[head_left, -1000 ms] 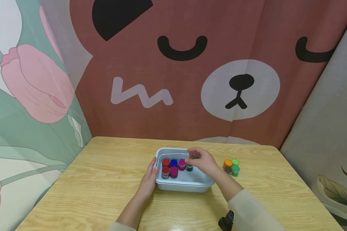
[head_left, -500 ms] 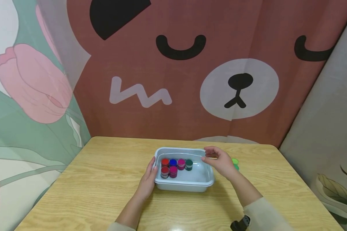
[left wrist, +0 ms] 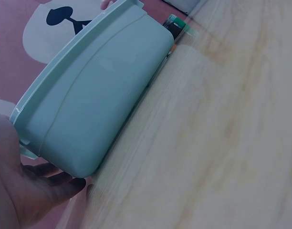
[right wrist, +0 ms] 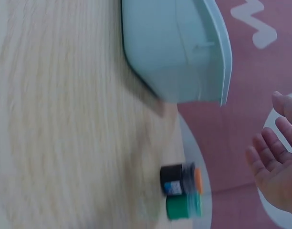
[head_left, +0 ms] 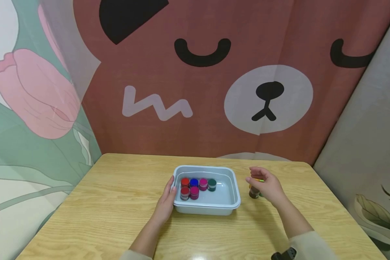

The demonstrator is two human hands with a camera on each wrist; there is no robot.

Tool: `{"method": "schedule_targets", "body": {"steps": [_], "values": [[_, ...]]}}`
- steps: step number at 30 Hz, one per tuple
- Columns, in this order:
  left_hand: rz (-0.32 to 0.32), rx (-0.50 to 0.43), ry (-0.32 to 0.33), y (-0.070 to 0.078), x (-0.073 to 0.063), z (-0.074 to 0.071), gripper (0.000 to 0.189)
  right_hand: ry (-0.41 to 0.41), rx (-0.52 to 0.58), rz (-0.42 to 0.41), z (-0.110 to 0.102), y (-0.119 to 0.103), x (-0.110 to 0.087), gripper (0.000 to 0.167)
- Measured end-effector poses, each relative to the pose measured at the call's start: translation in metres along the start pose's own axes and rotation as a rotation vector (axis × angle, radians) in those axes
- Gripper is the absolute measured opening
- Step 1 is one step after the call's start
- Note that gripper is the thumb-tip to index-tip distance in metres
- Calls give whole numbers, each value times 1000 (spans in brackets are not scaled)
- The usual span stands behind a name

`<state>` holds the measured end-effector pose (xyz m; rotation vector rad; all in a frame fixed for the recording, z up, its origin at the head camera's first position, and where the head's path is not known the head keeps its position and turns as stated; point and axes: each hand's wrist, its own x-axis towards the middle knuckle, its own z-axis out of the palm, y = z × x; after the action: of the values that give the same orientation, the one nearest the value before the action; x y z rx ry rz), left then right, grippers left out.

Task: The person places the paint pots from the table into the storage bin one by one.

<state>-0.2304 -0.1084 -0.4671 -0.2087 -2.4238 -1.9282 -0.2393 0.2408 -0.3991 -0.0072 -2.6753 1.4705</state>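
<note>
A pale blue plastic tub [head_left: 226, 193] sits on the table, holding several small paint jars: red [head_left: 185, 182], blue [head_left: 194, 183], magenta [head_left: 203, 184] and dark green [head_left: 212, 185], with a second red and magenta in front. My left hand [head_left: 165, 204] grips the tub's left end; the left wrist view shows its fingers [left wrist: 65, 187] curled around the tub's end. Right of the tub, my right hand [head_left: 269, 186], fingers relaxed and holding nothing, hovers over other paint jars and partly hides them. Among these, the right wrist view shows a dark jar [right wrist: 172, 180] and a green jar [right wrist: 178, 206].
The light wooden table [head_left: 123, 216] reaches back to a bear-patterned curtain [head_left: 208, 133]. A floral curtain [head_left: 42, 94] hangs at the left and a grey one [head_left: 370, 119] at the right. A black device [head_left: 284, 254] sits at the right sleeve.
My right hand has let go of the dark green jar in the tub and moved right, over the jars on the table. My left hand stays on the tub.
</note>
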Motion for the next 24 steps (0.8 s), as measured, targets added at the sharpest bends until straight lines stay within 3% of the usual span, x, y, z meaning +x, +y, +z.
{"method": "schedule_targets", "body": {"steps": [6, 24], "values": [[-15, 0, -8, 0, 1, 0, 55, 37, -19, 13, -9, 17, -6, 58], [-50, 4, -24, -1, 1, -1, 56, 13, -5, 157, -14, 61, -10, 70]]}}
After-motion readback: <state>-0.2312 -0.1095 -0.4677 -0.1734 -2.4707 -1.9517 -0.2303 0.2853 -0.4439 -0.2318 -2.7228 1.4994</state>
